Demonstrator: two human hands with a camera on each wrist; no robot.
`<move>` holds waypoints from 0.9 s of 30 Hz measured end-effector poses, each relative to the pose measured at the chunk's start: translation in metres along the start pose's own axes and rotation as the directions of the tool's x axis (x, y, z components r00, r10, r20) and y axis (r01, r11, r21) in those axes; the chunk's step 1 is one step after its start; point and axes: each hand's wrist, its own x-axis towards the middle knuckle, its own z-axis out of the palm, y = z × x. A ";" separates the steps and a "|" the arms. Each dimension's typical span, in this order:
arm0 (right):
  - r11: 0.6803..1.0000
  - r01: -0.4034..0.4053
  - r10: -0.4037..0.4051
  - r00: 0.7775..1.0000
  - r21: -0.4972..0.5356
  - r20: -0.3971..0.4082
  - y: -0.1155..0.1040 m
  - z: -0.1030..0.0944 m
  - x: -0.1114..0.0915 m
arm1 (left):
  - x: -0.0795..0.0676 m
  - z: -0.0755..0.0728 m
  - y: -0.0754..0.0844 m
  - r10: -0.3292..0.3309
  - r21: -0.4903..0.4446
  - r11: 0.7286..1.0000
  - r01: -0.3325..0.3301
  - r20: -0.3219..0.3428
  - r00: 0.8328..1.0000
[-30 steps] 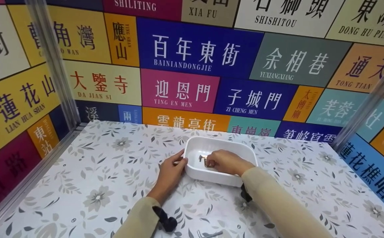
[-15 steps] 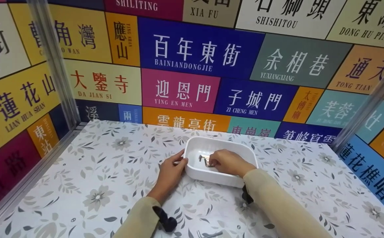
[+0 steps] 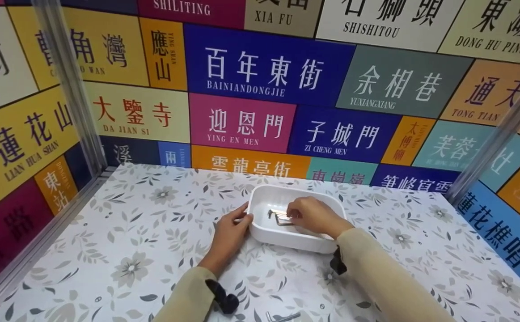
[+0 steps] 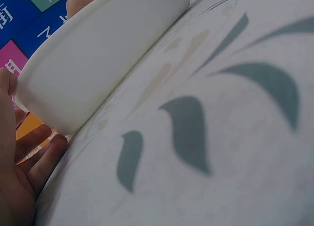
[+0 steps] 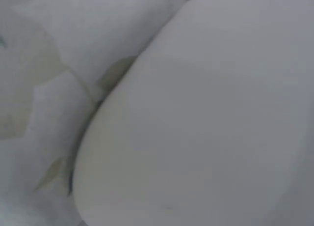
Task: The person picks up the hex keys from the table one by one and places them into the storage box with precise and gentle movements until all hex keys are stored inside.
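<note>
A white rectangular basin (image 3: 293, 241) stands on the table. Inside it lie a few metallic L-shaped hex keys (image 3: 281, 221), their short bent ends toward the left. My right hand (image 3: 315, 217) reaches in over the right part of the basin, its bent fingers pinching at the right ends of the keys; the fingertips are partly hidden. At the basin's left end, my left hand (image 3: 233, 232) rests against the outer wall, thumb by the rim. In the left wrist view its fingers (image 4: 39, 162) lie beside the lower wall. The right wrist view shows just the basin's side.
A silver L-shaped hex key (image 3: 283, 317) lies near the front edge of the view. Flower-patterned covering spreads over the tabletop (image 3: 161, 232). Behind it rises a wall (image 3: 268, 62) of coloured sign panels, with metal posts (image 3: 81, 89) at the corners.
My right hand has shifted slightly to the right inside the basin, exposing more of the hex keys. My left hand keeps its place at the basin.
</note>
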 end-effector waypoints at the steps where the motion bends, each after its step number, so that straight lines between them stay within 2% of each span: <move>1: 1.000 0.012 -0.012 1.000 0.008 -0.010 -0.001 -0.003 -0.002 | 0.000 0.000 0.000 0.000 -0.001 1.000 0.000 -0.001 1.000; 6: 0.997 0.081 -0.080 0.995 0.016 -0.057 -0.007 -0.018 -0.017 | 0.002 -0.001 -0.001 0.016 0.003 1.000 -0.016 -0.012 1.000; 12: 0.991 0.104 -0.099 0.993 0.083 -0.071 -0.019 -0.030 -0.043 | 0.003 0.000 -0.002 -0.003 0.023 1.000 0.004 -0.018 1.000; 17: 0.983 0.125 -0.112 0.988 0.132 -0.102 -0.031 -0.036 -0.067 | 0.002 0.002 0.000 -0.052 0.025 0.998 0.052 -0.009 0.999; 27: 0.966 0.170 -0.153 0.983 0.194 -0.100 -0.062 -0.041 -0.109 | 0.002 0.002 0.001 -0.056 0.011 0.998 0.056 -0.006 0.998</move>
